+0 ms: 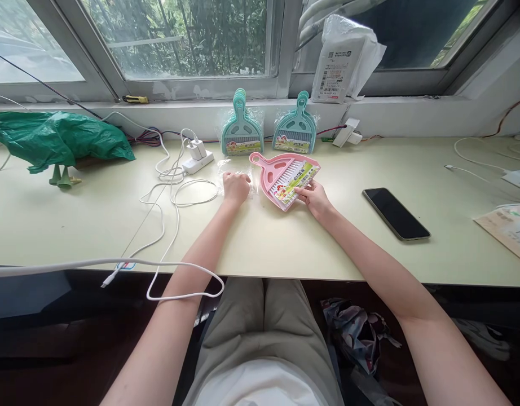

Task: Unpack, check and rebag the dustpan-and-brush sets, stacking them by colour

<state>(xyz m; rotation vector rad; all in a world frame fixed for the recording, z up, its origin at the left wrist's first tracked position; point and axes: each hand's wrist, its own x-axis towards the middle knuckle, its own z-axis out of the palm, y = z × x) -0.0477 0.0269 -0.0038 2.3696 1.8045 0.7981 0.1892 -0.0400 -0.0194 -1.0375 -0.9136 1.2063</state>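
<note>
My right hand (316, 198) grips the wide lower edge of a pink dustpan (266, 179), which is tilted with its looped handle toward the upper left. A small brush with pale bristles sits in the pan, partly covered by a yellow-green printed label (294, 183). Left of the pan, my left hand (236, 189) is closed on a clear plastic bag (230, 167), seen around its fingers. Behind them, against the wall, stand two bagged groups of teal dustpans, one on the left (242, 127) and one on the right (296, 127).
White cables (177, 206) and a power strip (198, 162) lie left of my hands. A green plastic bag (61, 138) is at far left. A black phone (396, 213) lies to the right, and a white package (340, 59) stands on the windowsill.
</note>
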